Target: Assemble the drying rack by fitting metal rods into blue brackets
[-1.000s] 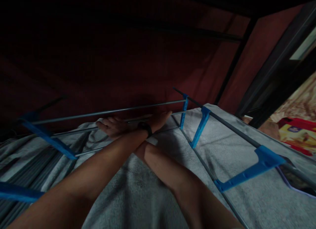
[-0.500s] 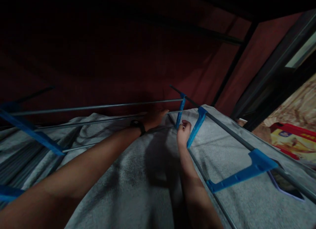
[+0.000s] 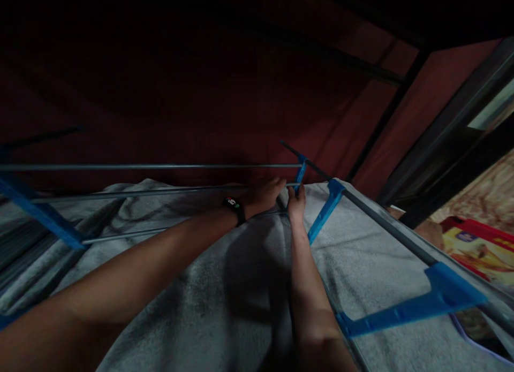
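My left hand (image 3: 270, 194), with a black band on the wrist, is closed around the middle metal rod (image 3: 160, 192) near its right end. Close beside it, my right hand (image 3: 296, 202) grips the far blue plastic bracket (image 3: 301, 171), where that rod meets it. The fingers partly hide this joint. Above my hands an upper rod (image 3: 168, 167) runs across to the same bracket. A lower rod (image 3: 124, 236) passes behind my left forearm. To the right, a second blue bracket (image 3: 326, 209) and a nearer one (image 3: 405, 305) sit on a long grey tube (image 3: 389, 227).
Grey cloth (image 3: 225, 308) lies under the frame. Another blue bracket (image 3: 44, 214) stands at the left, by a bundle of grey rods (image 3: 24, 259). A dark red curtain (image 3: 180, 93) hangs behind. At the right are a phone-like object (image 3: 477, 334) and a red-yellow package (image 3: 474, 243).
My right hand has moved forward onto the far bracket and closed there. My left hand has slid slightly right along the rod. The view has shifted a little.
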{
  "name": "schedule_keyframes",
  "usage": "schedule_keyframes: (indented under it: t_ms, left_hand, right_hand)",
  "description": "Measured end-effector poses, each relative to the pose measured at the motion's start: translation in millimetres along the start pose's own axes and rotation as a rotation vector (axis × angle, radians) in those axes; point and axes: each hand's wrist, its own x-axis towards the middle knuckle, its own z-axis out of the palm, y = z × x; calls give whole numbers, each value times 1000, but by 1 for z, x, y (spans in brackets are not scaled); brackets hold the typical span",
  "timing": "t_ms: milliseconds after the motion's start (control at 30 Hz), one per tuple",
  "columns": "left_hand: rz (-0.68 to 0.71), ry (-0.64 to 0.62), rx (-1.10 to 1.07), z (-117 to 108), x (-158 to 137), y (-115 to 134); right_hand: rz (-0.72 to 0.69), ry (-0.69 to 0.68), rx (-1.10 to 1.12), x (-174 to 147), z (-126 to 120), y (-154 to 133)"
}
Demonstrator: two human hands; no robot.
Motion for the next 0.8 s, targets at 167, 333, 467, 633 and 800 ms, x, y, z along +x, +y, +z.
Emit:
schedule_keyframes:
  t_ms: [167, 333, 467, 633, 800]
  left_hand:
    - [4, -17, 21, 6, 16, 16]
    - [-44, -49, -2, 5, 23, 17]
    - [-59, -19, -61, 9, 26, 12]
    - [-72, -29, -92, 12, 29, 11]
    - [-105, -60, -99, 6, 28, 14]
  right_hand:
    - [167, 105, 158, 0, 3, -3]
    - [146, 141, 321, 7, 7, 9]
    - [113, 131, 422, 10, 13, 17]
    - [171, 102, 571, 9, 16, 18]
    - [229, 98, 831, 10, 12, 17]
